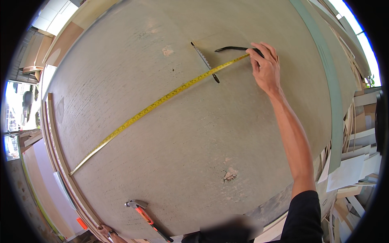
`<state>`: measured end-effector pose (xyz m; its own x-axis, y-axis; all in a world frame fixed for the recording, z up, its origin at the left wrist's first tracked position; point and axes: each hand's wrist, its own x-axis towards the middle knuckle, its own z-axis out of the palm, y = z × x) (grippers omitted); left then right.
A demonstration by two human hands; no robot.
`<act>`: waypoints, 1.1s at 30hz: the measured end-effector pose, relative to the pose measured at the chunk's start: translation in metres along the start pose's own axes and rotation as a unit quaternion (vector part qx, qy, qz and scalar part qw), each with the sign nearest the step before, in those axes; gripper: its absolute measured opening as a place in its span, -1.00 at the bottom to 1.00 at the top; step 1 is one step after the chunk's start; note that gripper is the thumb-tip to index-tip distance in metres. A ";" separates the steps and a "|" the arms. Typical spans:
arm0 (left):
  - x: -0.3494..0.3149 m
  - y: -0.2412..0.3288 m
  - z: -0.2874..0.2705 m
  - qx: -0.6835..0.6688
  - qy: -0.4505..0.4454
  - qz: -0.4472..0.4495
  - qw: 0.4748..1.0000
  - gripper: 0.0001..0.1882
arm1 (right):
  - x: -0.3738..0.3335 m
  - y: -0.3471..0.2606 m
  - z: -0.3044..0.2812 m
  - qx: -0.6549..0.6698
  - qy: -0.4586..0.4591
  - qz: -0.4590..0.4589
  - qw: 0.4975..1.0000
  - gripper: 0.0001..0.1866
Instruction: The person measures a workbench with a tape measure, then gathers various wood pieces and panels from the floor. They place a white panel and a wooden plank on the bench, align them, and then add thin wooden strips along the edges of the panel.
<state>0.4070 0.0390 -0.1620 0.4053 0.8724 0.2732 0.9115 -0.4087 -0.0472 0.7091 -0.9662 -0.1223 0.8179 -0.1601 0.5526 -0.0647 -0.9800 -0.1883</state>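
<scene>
My right hand (265, 67) is closed on the end of a yellow tape measure (162, 99) at the upper right. The blade runs diagonally across the grey-brown board (170, 162) to a wooden strip (54, 133) at the left edge. A black curved piece (231, 48) sticks out leftward from beside my fingers. Under the tape lies a narrow tool with a toothed edge and black ends (204, 60). My left hand (107, 233) is at the wooden strip, lower left; its fingers are too small to make out. Near it rests a claw hammer (148, 218) with an orange and black handle.
A green strip (330, 85) runs along the board's right side. Beyond it are piled wood offcuts (356, 162). An orange object (82, 223) and pale panels (40, 170) are to the left. The board has rough, chipped patches (229, 175).
</scene>
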 end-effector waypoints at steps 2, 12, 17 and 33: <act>0.001 0.003 0.000 0.002 0.001 0.002 1.000 -0.58 | 0.000 0.000 0.001 0.001 -0.001 0.003 1.000 -0.71; 0.010 0.014 0.003 0.006 -0.003 0.009 1.000 -0.56 | 0.000 0.003 0.004 0.003 0.008 -0.008 1.000 -0.71; 0.013 0.016 0.005 0.008 -0.006 0.011 1.000 -0.55 | 0.001 0.002 0.004 0.001 0.008 -0.011 1.000 -0.72; 0.021 0.015 0.005 0.016 -0.007 0.013 1.000 -0.52 | 0.000 0.001 0.004 -0.005 0.002 -0.007 1.000 -0.74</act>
<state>0.4294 0.0523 -0.1617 0.4302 0.8650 0.2583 0.9021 -0.4230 -0.0857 0.7116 -0.9666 -0.1253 0.8169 -0.1476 0.5575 -0.0596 -0.9831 -0.1730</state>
